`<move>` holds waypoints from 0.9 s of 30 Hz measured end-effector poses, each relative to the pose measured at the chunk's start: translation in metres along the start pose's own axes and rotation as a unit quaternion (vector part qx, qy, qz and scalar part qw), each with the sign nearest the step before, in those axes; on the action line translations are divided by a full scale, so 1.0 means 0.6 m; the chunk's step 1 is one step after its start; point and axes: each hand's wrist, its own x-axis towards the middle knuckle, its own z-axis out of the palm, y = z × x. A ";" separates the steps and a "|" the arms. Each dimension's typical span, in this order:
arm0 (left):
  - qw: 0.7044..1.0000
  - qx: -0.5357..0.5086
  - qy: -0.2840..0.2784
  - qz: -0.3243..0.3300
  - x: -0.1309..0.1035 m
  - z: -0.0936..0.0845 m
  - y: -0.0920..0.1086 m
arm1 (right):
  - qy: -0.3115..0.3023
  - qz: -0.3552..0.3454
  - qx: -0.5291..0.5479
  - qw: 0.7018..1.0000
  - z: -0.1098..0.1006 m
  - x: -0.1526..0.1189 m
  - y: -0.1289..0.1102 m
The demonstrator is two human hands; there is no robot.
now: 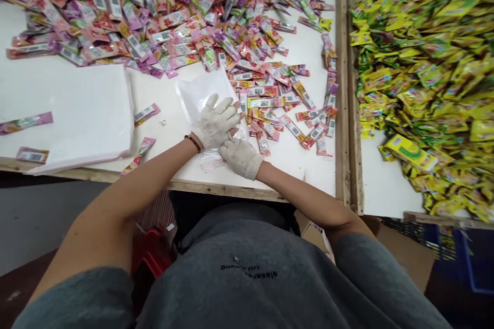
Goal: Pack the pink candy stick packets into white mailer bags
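Observation:
A white plastic bag [198,90] with a clear lower flap lies flat on the white tabletop in front of me. My left hand [216,122], in a white knit glove with bare fingertips, rests on the bag with its fingers stretched out. Just below and to the right, my gloved right hand [241,157] is closed at the bag's lower edge, its fingers curled and partly hidden. The two hands touch or nearly touch. Small stick-shaped candy packets [266,103] lie close to the bag's right side.
A stack of white plastic bags [77,113] lies at left, with loose packets on and near it. A large heap of pink and purple packets [162,15] covers the back. Beyond a wooden divider [342,87] at right is a pile of yellow packets [424,72].

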 end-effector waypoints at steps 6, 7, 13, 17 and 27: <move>1.000 0.011 -0.008 0.009 0.003 -0.001 0.002 | 0.090 -0.019 0.101 0.991 0.007 -0.057 0.021; 1.000 0.014 -0.011 0.010 0.002 -0.002 0.003 | 0.100 -0.030 0.128 0.986 0.007 -0.077 0.032; 1.000 0.015 0.004 -0.001 0.001 0.007 0.002 | 0.110 -0.034 0.209 0.971 0.004 -0.136 0.085; 1.000 0.007 0.017 -0.005 -0.001 0.013 0.002 | 0.086 -0.007 0.145 0.986 0.008 -0.058 0.042; 0.999 -0.037 0.021 -0.002 -0.006 0.011 -0.001 | 0.047 0.005 0.163 0.985 -0.036 -0.132 0.050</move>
